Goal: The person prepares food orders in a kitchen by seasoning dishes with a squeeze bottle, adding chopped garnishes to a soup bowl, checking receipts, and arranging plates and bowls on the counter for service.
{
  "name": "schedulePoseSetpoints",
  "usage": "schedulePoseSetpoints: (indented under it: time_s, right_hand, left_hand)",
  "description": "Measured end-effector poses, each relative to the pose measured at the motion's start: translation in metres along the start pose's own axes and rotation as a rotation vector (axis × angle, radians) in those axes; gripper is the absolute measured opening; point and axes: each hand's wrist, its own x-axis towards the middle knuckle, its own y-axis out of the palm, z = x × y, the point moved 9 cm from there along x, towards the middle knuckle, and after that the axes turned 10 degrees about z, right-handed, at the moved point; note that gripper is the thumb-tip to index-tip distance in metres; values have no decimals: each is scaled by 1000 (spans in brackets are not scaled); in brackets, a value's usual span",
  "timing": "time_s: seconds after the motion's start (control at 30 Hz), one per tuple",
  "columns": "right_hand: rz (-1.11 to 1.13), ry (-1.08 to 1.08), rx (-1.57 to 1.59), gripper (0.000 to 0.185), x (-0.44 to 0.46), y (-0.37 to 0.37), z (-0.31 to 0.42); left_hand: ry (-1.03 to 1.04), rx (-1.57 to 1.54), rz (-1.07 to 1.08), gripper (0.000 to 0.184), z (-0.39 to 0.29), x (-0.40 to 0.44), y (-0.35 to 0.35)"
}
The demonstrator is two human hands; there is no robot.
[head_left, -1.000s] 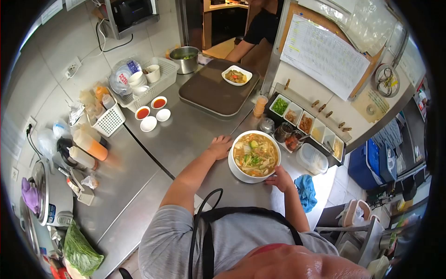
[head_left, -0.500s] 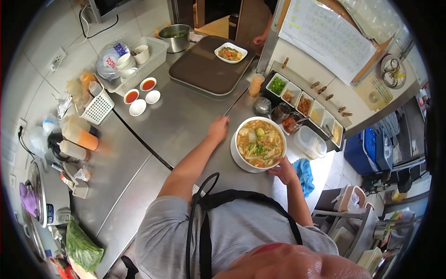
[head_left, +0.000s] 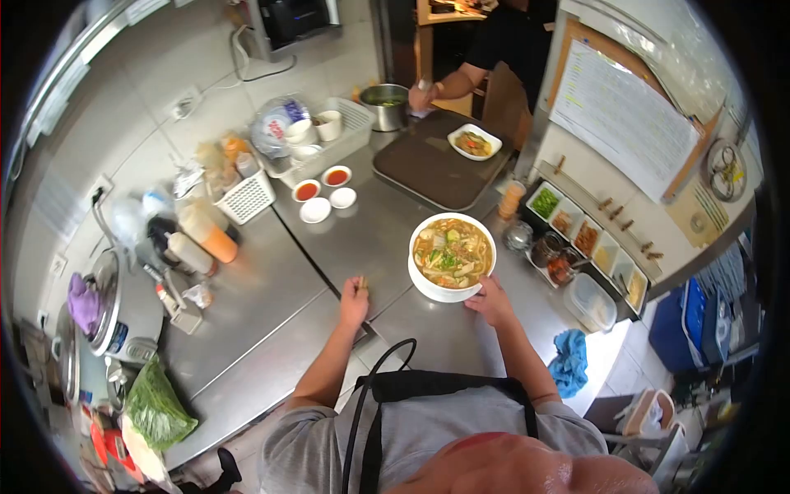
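Observation:
A large white bowl full of noodle soup with vegetables and chopped greens is in front of me over the steel counter. My right hand holds its lower right rim and side. To the left of the bowl and apart from it, my left hand is over the counter with curled fingers; whether something small is in them is hard to make out. Beyond the bowl lies a brown tray carrying a small white dish of food.
Sauce cups, a white basket, bottles and a steel pot line the left and back. Topping containers and a blue cloth are at right. A co-worker reaches toward the tray's far edge.
My left hand has moved left, away from the bowl, and its fingers have curled. The camera view has shifted. The co-worker's arm now reaches to the tray's far left corner.

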Motion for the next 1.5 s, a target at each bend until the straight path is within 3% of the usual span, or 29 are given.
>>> schedulePoseSetpoints:
  time_s: [0.27, 0.37, 0.53, 0.77, 0.8, 0.87, 1.03, 1.17, 1.23, 1.27, 1.37, 1.43, 1.5]
  right_hand:
    - [38, -42, 119, 66, 83, 65, -14]
    - [-26, -58, 132, 58, 105, 77, -14]
    - [-61, -67, 119, 67, 125, 93, -9]
    - [-54, 42, -38, 68, 136, 83, -18]
    - [-139, 78, -35, 67, 125, 75, -17]
    - [18, 123, 77, 54, 129, 57, -32]
    - [295, 53, 22, 39, 47, 56, 30]
    - [157, -297, -453, 31, -39, 43, 117]
    - [203, -323, -509, 28, -51, 18, 122]
    - [25, -162, -607, 21, -56, -1, 114]
    - [-166, -851, -1731, 33, -67, 17, 96]
    - [172, -358, -1173, 49, -58, 45, 61]
    - [200, -283, -1097, 46, -46, 70, 36]
  left_hand:
    - [-34, -172, 107, 25, -7, -52, 0]
    - [-70, -241, 122, 27, -11, -72, -9]
    - [-73, -346, 129, 26, -7, -87, -16]
    - [-62, -219, 136, 28, -11, -80, -15]
    - [-74, -224, 140, 28, -11, -80, -15]
    - [-51, -195, 156, 26, -10, -78, -14]
    - [-146, -312, 155, 27, -3, -72, -9]
    - [-230, -494, 203, 26, -16, -74, -9]
    - [-237, -667, 263, 26, -31, -74, 3]
    - [-238, -754, 300, 26, -40, -74, 12]
    - [-215, -782, 382, 33, -68, -77, 34]
    - [-210, -659, 457, 40, -84, -79, 51]
    - [-193, -518, 529, 46, -93, -83, 71]
